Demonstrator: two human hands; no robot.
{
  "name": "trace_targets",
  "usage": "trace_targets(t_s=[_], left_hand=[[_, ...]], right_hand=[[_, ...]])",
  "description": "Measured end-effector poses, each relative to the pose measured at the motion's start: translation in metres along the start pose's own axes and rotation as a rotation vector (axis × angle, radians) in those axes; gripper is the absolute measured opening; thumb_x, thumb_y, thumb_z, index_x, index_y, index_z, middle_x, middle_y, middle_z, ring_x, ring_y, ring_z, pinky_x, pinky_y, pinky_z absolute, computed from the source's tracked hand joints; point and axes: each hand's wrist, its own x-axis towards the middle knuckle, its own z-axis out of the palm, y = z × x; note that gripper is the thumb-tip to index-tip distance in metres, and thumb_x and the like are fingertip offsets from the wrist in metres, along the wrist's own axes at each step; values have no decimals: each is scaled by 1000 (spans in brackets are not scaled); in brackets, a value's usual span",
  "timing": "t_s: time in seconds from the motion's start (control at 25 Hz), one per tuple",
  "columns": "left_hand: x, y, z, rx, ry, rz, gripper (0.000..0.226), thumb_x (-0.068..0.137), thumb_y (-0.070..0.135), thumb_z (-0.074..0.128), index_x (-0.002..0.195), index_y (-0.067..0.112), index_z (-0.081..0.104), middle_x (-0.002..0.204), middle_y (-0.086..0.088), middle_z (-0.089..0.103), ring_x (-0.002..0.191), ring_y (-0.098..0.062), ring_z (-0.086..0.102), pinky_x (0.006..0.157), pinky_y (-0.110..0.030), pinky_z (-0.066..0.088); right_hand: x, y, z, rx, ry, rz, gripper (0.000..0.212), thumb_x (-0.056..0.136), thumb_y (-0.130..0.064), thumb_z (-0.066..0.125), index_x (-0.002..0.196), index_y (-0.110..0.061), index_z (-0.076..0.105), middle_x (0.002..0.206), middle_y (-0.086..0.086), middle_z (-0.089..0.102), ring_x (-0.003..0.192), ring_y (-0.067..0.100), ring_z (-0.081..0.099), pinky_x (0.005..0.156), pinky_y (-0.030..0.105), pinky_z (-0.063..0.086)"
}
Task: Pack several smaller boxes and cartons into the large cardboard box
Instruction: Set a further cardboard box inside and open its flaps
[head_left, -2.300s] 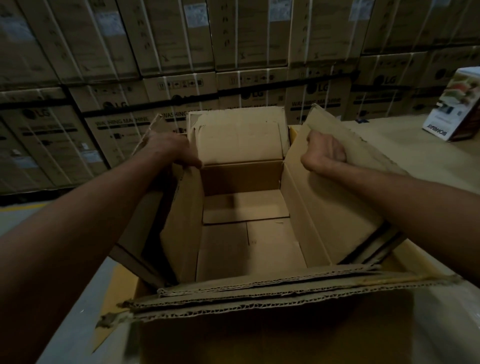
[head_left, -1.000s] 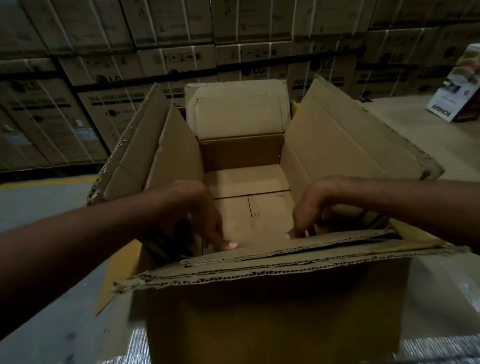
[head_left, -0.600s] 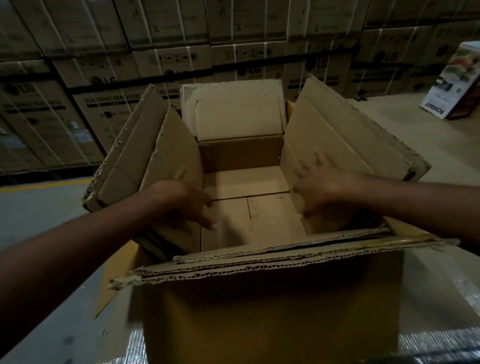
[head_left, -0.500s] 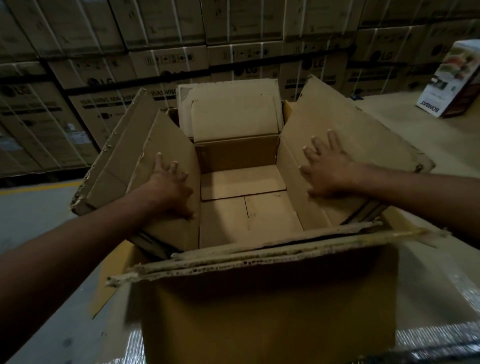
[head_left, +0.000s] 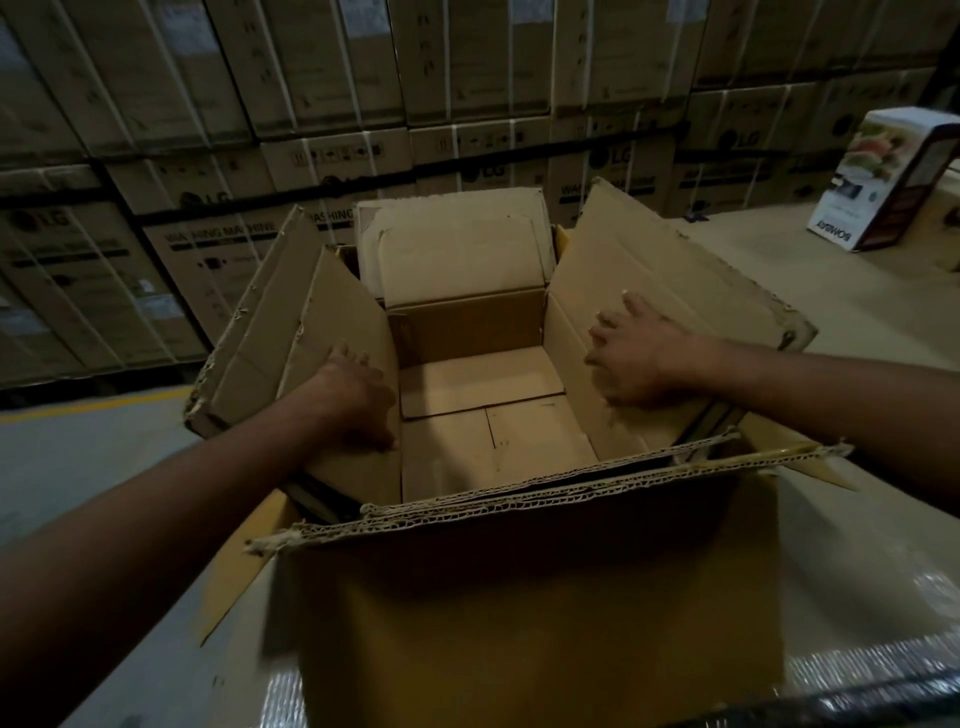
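- A pale surface under shiny plastic film (head_left: 857, 623) carries the large cardboard box (head_left: 519, 623), which stands upright on it with its flaps open.
- Far right, a tan flat surface (head_left: 769, 270) carries a printed carton (head_left: 883, 182), its lettering upside down.
- To the left lies grey floor (head_left: 78, 467) with a yellow line (head_left: 93, 410); stacked washing-machine cartons (head_left: 156, 260) stand along its far side.

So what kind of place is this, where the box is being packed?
Most likely a warehouse or stockroom. Stacked cartons printed with LG and "washing machine" fill the whole background, the floor is bare with a painted yellow line, and a large cardboard box stands open for packing.
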Motion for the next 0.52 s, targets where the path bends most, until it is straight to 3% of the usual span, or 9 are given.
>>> trace_targets(t_s=[0.16, 0.52], left_hand=[[-8, -10, -6, -261, 69, 61, 78, 87, 80, 48, 151, 37, 44, 161, 4, 39, 152, -22, 29, 123, -53, 15], [-38, -16, -38, -434, 258, 143, 73, 91, 74, 49, 152, 34, 42, 156, 5, 46, 144, -21, 41, 118, -47, 31]], right_hand=[[-5, 0, -28, 298, 98, -60, 60, 95, -60, 57, 147, -31, 51, 151, 0, 54, 141, 20, 46, 125, 48, 22], [-35, 1, -69, 253, 37, -42, 61, 91, -64, 61, 144, -34, 52, 146, -5, 57, 139, 19, 48, 123, 48, 26]])
